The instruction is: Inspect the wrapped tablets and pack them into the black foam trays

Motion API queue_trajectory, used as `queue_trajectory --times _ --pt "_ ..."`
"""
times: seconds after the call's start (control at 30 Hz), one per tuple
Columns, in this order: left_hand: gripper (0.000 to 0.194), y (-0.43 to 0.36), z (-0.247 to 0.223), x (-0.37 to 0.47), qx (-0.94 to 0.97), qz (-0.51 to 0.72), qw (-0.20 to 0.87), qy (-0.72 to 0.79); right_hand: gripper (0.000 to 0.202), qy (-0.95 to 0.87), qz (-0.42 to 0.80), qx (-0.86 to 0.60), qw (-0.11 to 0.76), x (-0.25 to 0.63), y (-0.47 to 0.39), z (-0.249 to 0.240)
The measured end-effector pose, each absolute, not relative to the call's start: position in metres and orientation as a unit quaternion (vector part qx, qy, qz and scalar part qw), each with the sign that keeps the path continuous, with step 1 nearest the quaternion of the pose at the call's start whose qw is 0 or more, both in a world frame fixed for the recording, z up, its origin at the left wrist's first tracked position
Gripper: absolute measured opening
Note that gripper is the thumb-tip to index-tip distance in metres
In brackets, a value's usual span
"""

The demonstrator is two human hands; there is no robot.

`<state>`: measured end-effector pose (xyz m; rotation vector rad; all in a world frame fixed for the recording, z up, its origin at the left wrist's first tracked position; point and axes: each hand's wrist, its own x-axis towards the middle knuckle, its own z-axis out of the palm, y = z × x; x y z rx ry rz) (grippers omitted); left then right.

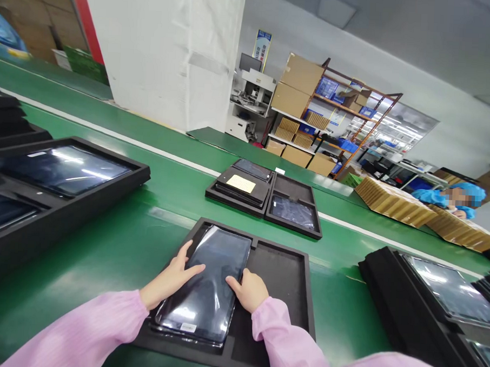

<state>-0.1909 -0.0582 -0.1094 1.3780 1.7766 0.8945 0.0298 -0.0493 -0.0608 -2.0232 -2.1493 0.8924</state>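
Grasped the screen by both long edges, over the left compartment of the tray. With the left hand, held the left edge, thumb laid on the glossy face and fingers stretched up along the side. With the right hand, held the right edge, thumb tip on the face, the other fingers bent down and mostly hidden. Could not tell full seating from a slight lift above the tray floor. Saw a white label near the screen's close end. Wore pink sleeves. Had the tray on the green bench, between the left tray, with screens in it, and the right stack, also topped with a screen. Faced two far trays set side by side, the left one under a yellow note. Past the bench, saw a co-worker in a blue cap near brown cartons, a rack with boxes and a white pillar.
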Motion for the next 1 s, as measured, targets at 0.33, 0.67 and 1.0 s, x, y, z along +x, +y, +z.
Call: queue_trajectory --times 0.33,0.67,1.0 --pt "0.044 -0.045 -0.033 -0.174 0.314 0.376 0.663 0.566 0.034 -0.679 0.301 -0.658 0.12 0.04 -0.042 -0.067" --pt "0.045 -0.053 -0.025 -0.166 0.516 0.512 0.508 0.462 0.056 -0.59 0.355 -0.53 0.496 0.048 -0.036 -0.057" --pt "0.039 -0.044 -0.027 -0.143 0.456 0.662 0.339 0.489 0.023 -0.554 0.348 -0.468 0.594 0.054 -0.057 -0.041"
